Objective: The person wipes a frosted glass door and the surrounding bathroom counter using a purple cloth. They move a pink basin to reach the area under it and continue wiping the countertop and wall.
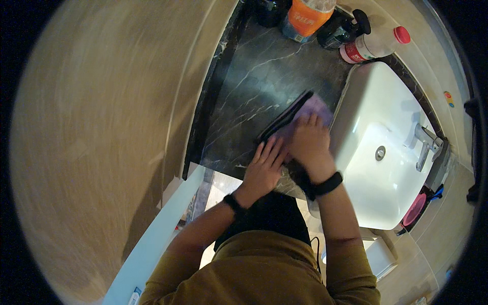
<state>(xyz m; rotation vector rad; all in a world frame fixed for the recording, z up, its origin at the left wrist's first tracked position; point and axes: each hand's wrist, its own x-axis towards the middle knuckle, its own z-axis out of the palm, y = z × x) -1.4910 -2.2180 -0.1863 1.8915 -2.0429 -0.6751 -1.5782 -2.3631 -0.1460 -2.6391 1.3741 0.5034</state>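
A folded purple cloth [318, 108] with a black edge lies slantwise on the dark, white-veined stone countertop [263, 65], just left of the sink. My right hand [309, 143] is on the cloth, its fingers bent down over it and somewhat blurred. Beside it, my left hand [265, 162] rests nearly flat, fingers stretched out over the near end of the cloth and its black edge. Both wrists wear black bands. The part of the cloth beneath my hands is hidden.
A white ceramic sink [366, 187] with a chrome faucet [427, 145] stands at right. Along the back are an orange-labelled bottle [307, 17], a black pump bottle [339, 32] and a red-capped clear bottle [375, 45]. A tan wall [106, 95] borders the left.
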